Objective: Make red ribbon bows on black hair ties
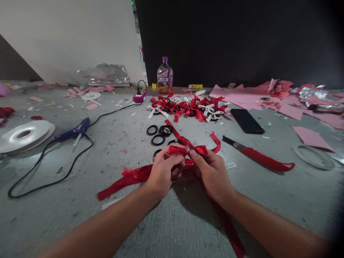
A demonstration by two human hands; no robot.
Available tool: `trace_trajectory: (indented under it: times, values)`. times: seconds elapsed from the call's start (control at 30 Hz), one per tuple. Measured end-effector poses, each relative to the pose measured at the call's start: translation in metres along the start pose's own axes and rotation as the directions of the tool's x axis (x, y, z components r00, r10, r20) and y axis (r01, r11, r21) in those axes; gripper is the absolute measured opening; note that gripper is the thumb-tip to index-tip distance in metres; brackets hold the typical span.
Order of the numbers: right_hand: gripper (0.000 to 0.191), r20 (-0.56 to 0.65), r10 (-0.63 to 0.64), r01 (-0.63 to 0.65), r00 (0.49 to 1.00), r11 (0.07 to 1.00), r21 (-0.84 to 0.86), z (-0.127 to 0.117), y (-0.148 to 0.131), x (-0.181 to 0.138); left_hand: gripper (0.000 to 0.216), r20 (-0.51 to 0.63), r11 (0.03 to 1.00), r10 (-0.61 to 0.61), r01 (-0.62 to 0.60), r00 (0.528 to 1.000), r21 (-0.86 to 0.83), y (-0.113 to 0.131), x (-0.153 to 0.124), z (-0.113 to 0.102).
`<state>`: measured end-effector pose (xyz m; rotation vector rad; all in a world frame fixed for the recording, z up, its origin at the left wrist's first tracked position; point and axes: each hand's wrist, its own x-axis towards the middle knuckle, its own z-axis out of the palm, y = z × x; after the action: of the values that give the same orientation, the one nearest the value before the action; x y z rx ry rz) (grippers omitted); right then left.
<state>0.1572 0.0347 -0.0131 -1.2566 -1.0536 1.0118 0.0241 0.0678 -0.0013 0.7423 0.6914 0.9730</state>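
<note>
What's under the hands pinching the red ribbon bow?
Below the red satin ribbon bow: loose red ribbon strips on the grey table. Left hand half-covers a small black ring; beneath right hand, hidden.

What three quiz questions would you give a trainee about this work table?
1. True or false: the left hand and the right hand both pinch the red ribbon bow.
2. Which tool lies to the left of the black rings? A. hammer B. glue gun C. stapler
3. Fill in: the cap of the bottle at the back is ___.
Key: 1 true; 2 B; 3 purple.
</note>
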Motion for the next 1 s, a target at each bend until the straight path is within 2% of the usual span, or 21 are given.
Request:
trace_trajectory:
  times: [0.1,0.2,0.27,0.7,0.87,1.0]
  values:
    - [0.03,-0.066,0.005,-0.003,0.998,0.999,0.032,-0.0006,0.0017,0.0013,0.019,-0.047,1.0,0.001,-0.002,0.999,-0.019,-0.0004,0.0001,0.0013]
    - [0.034,-0.162,0.006,0.007,0.987,0.997,0.08,-0.0015,0.0025,0.003,0.016,-0.145,1.0,0.013,-0.017,0.989,-0.026,-0.0004,0.0016,0.0012]
    - [0.037,-0.182,0.018,0.002,0.983,0.994,0.107,-0.0016,0.0024,0.0034,0.013,-0.187,0.999,0.031,-0.035,0.982,-0.018,-0.0002,0.0029,0.0007]
    - [0.037,-0.154,0.0,0.023,0.988,0.989,0.147,-0.0001,0.0016,0.0022,0.018,-0.147,0.99,0.143,-0.142,0.979,0.016,-0.0043,0.0047,0.0009]
    - [0.037,-0.149,-0.005,0.028,0.989,0.988,0.154,0.0001,0.0012,0.0028,0.018,-0.158,0.991,0.121,-0.129,0.98,-0.043,-0.0035,0.0069,0.0027]
    - [0.037,-0.162,-0.006,0.031,0.987,0.988,0.151,0.0002,0.0024,0.0031,0.016,-0.159,0.981,0.15,-0.167,0.976,-0.097,-0.0038,0.0083,0.0033]
